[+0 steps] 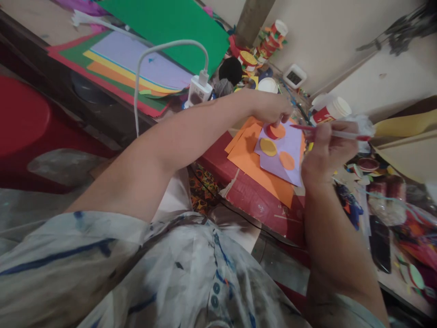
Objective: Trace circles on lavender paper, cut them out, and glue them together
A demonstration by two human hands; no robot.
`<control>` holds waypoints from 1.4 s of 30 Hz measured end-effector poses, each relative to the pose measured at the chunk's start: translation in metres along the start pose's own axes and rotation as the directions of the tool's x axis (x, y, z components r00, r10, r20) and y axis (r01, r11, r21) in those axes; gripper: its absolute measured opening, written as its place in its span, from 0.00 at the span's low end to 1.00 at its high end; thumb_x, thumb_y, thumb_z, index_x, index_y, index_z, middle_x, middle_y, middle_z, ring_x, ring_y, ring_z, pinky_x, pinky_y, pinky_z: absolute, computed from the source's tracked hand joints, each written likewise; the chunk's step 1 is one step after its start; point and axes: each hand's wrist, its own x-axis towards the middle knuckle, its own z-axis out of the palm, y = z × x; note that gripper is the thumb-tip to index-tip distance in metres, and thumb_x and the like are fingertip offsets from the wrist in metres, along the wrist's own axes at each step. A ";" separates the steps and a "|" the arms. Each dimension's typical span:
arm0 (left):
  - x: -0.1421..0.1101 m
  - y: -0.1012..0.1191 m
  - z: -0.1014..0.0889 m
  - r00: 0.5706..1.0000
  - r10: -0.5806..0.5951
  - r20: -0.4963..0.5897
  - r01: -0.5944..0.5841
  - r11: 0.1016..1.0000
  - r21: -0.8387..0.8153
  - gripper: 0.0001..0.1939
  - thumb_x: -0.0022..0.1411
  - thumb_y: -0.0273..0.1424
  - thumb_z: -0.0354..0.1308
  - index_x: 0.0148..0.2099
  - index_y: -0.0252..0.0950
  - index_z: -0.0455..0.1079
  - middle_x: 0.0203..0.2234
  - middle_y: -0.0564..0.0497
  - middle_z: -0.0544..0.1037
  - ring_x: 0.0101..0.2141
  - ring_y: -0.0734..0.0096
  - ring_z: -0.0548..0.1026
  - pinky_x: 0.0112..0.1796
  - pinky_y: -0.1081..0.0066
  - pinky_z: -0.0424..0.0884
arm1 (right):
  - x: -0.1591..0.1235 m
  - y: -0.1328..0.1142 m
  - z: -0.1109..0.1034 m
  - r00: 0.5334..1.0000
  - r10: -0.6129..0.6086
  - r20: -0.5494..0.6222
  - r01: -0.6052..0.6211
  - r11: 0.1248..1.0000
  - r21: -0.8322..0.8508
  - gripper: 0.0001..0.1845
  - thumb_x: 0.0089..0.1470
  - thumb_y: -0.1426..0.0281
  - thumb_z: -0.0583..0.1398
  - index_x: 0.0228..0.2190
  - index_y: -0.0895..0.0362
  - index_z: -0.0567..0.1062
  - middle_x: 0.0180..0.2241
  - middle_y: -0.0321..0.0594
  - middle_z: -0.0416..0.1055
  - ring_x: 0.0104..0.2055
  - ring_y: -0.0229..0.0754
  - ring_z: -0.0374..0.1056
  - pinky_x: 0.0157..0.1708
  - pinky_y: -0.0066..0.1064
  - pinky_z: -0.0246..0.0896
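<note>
Purple paper (292,140), red pen (346,135)

The pen is held by the fingers of the right hand (324,155). On the paper, an orange disc (280,132) is met by the left hand's (272,107) bent fingers; whether it is pinched cannot be told.

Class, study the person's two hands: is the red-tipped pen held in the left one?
No, the red-tipped pen is in the right hand, while the left hand is over the purple paper.

Paper discs (268,147) lie on stacked sheets (244,155) upon the surface (252,200). Left: charger (199,92), then paper pile (136,61). Right: phone (380,243)
</note>
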 end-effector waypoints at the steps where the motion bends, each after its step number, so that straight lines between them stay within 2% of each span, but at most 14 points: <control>1: -0.001 0.001 0.001 1.000 0.017 0.007 -0.017 1.000 0.022 0.26 0.66 0.14 0.55 0.60 0.33 0.84 0.53 0.49 0.89 0.52 0.61 0.79 0.56 0.62 0.73 | 0.006 0.003 0.000 0.994 -0.001 -0.105 0.009 0.998 0.067 0.17 0.68 0.52 0.55 0.34 0.50 0.69 0.27 0.40 0.70 0.28 0.48 0.73 0.33 0.42 0.65; 2: -0.001 0.001 0.002 0.999 0.030 0.016 -0.031 0.999 0.041 0.26 0.66 0.14 0.54 0.59 0.32 0.85 0.54 0.47 0.89 0.52 0.61 0.80 0.55 0.62 0.73 | 0.012 0.007 0.001 0.980 0.003 -0.198 0.023 0.992 0.127 0.14 0.65 0.53 0.58 0.34 0.49 0.68 0.25 0.38 0.69 0.25 0.46 0.71 0.29 0.40 0.63; 4: -0.001 0.002 0.004 0.999 0.033 0.031 -0.036 0.996 0.083 0.25 0.65 0.15 0.54 0.57 0.33 0.86 0.54 0.46 0.89 0.50 0.60 0.81 0.54 0.61 0.73 | 0.025 0.015 0.004 0.968 0.026 -0.249 0.019 0.984 0.176 0.10 0.62 0.58 0.59 0.32 0.48 0.67 0.24 0.36 0.67 0.22 0.44 0.68 0.26 0.38 0.61; 8: 0.002 0.001 0.009 1.000 -0.007 0.013 0.005 0.985 0.172 0.25 0.61 0.18 0.59 0.53 0.43 0.88 0.51 0.49 0.90 0.47 0.57 0.80 0.52 0.57 0.73 | 0.040 0.021 0.006 0.980 0.091 -0.176 -0.064 0.986 0.151 0.06 0.63 0.64 0.58 0.33 0.48 0.67 0.24 0.35 0.68 0.23 0.42 0.68 0.27 0.37 0.62; 13: 0.008 -0.006 0.028 0.996 0.052 -0.079 -0.047 0.997 0.064 0.17 0.56 0.25 0.64 0.47 0.43 0.87 0.52 0.47 0.86 0.57 0.51 0.79 0.58 0.59 0.71 | 0.028 0.024 0.006 0.968 0.165 -0.189 -0.123 0.969 0.214 0.07 0.64 0.65 0.58 0.32 0.48 0.67 0.23 0.37 0.71 0.24 0.43 0.66 0.29 0.38 0.61; 16: 0.013 -0.014 0.042 0.988 0.043 -0.145 -0.042 0.999 0.013 0.17 0.55 0.30 0.68 0.49 0.40 0.83 0.54 0.44 0.83 0.64 0.47 0.74 0.64 0.55 0.67 | 0.016 0.033 0.011 0.943 0.279 -0.181 -0.230 0.940 0.254 0.08 0.63 0.65 0.58 0.32 0.46 0.64 0.22 0.36 0.70 0.23 0.43 0.64 0.28 0.39 0.61; 18: 0.014 -0.020 0.046 0.991 -0.001 -0.135 -0.006 0.999 -0.050 0.19 0.56 0.32 0.68 0.51 0.40 0.81 0.53 0.43 0.83 0.63 0.46 0.75 0.63 0.54 0.68 | 0.012 0.040 0.013 0.931 0.318 -0.177 -0.262 0.923 0.282 0.07 0.62 0.64 0.58 0.33 0.45 0.63 0.22 0.36 0.71 0.23 0.43 0.63 0.28 0.39 0.62; 21: 0.011 -0.022 0.039 0.988 -0.027 -0.155 -0.005 0.979 -0.204 0.20 0.58 0.34 0.67 0.53 0.39 0.79 0.52 0.43 0.83 0.58 0.51 0.79 0.60 0.56 0.71 | 0.012 0.044 0.010 0.923 0.298 -0.243 -0.215 0.924 0.315 0.07 0.61 0.61 0.58 0.33 0.46 0.63 0.23 0.36 0.70 0.23 0.43 0.64 0.27 0.39 0.63; 26: 0.001 -0.012 0.014 0.921 -0.131 -0.366 -0.070 0.870 -0.488 0.19 0.69 0.39 0.63 0.59 0.42 0.74 0.61 0.41 0.82 0.60 0.58 0.80 0.61 0.58 0.74 | 0.025 0.039 -0.011 0.852 0.225 -0.473 -0.061 0.940 0.336 0.10 0.61 0.56 0.57 0.32 0.45 0.62 0.23 0.35 0.64 0.21 0.41 0.62 0.22 0.37 0.57; 30: 0.001 -0.012 0.015 0.880 -0.210 -0.426 -0.050 0.851 -0.522 0.24 0.73 0.45 0.62 0.63 0.39 0.72 0.61 0.39 0.81 0.64 0.55 0.78 0.62 0.55 0.74 | 0.037 0.041 -0.027 0.757 0.177 -0.629 -0.002 0.963 0.269 0.10 0.67 0.58 0.50 0.33 0.46 0.59 0.22 0.29 0.57 0.21 0.38 0.59 0.23 0.34 0.54; 32: 0.002 -0.013 0.019 0.873 -0.220 -0.434 -0.038 0.859 -0.511 0.23 0.72 0.46 0.62 0.62 0.39 0.72 0.60 0.40 0.82 0.63 0.57 0.79 0.61 0.56 0.75 | 0.041 0.042 -0.032 0.700 0.154 -0.697 0.076 0.955 0.287 0.12 0.67 0.58 0.51 0.32 0.47 0.59 0.21 0.28 0.56 0.19 0.37 0.55 0.22 0.33 0.48; 34: 0.002 -0.013 0.021 0.874 -0.241 -0.421 -0.008 0.861 -0.509 0.21 0.70 0.46 0.63 0.59 0.42 0.74 0.58 0.42 0.83 0.59 0.61 0.80 0.61 0.57 0.76 | 0.042 0.040 -0.035 0.668 0.162 -0.727 0.134 0.934 0.331 0.13 0.67 0.57 0.54 0.31 0.47 0.60 0.20 0.28 0.56 0.19 0.36 0.52 0.22 0.33 0.43; 38: -0.003 -0.007 0.019 0.880 -0.269 -0.392 0.070 0.889 -0.453 0.19 0.67 0.45 0.64 0.56 0.44 0.77 0.52 0.44 0.85 0.57 0.62 0.80 0.60 0.58 0.76 | 0.040 0.034 -0.038 0.680 0.196 -0.706 0.137 0.912 0.386 0.09 0.67 0.63 0.55 0.32 0.48 0.62 0.21 0.28 0.59 0.20 0.36 0.57 0.24 0.32 0.49; 42: -0.002 -0.009 0.014 0.884 -0.244 -0.398 0.080 0.919 -0.387 0.19 0.66 0.45 0.66 0.55 0.45 0.78 0.50 0.46 0.86 0.56 0.60 0.79 0.61 0.55 0.76 | 0.039 0.035 -0.037 0.698 0.252 -0.670 0.120 0.882 0.456 0.09 0.64 0.64 0.58 0.32 0.48 0.64 0.20 0.29 0.61 0.21 0.37 0.59 0.24 0.33 0.52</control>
